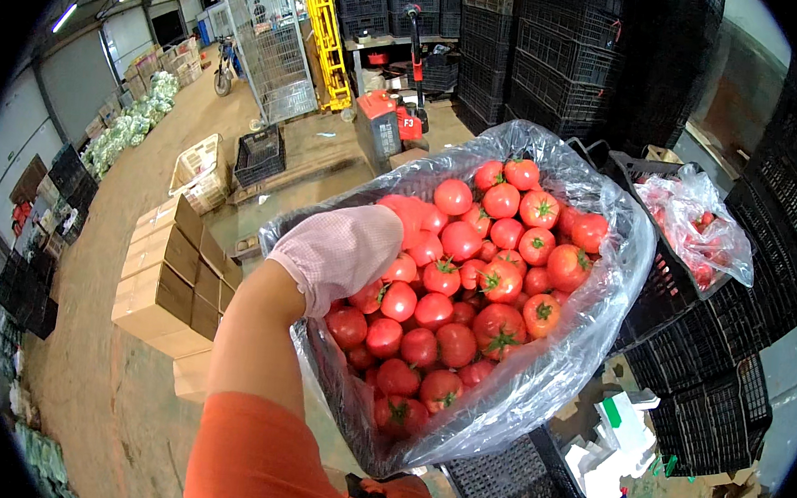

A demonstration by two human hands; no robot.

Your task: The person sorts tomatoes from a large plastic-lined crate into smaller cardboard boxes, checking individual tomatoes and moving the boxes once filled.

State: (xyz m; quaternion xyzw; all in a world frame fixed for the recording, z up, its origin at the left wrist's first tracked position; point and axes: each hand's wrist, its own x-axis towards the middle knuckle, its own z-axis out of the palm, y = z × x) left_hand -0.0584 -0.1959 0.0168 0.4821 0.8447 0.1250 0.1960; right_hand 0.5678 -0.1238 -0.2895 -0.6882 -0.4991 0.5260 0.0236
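A crate lined with clear plastic film (549,380) is full of red tomatoes (461,241), some with green calyxes. My left hand (349,249), in a pale pink knitted glove, reaches over the crate's left side onto the tomatoes. Its fingertips are hard to make out against the red fruit, so its grip cannot be told. An orange sleeve covers the upper arm. My right hand is out of view. To the right, a black crate (670,270) holds a clear bag of small red produce (706,217).
Stacked cardboard boxes (164,287) stand left. An empty black crate (517,479) lies below the lined one, beside white scraps (611,448). Behind are a red pallet truck (384,125), a wire cage trolley (274,49) and tall stacks of black crates (561,58).
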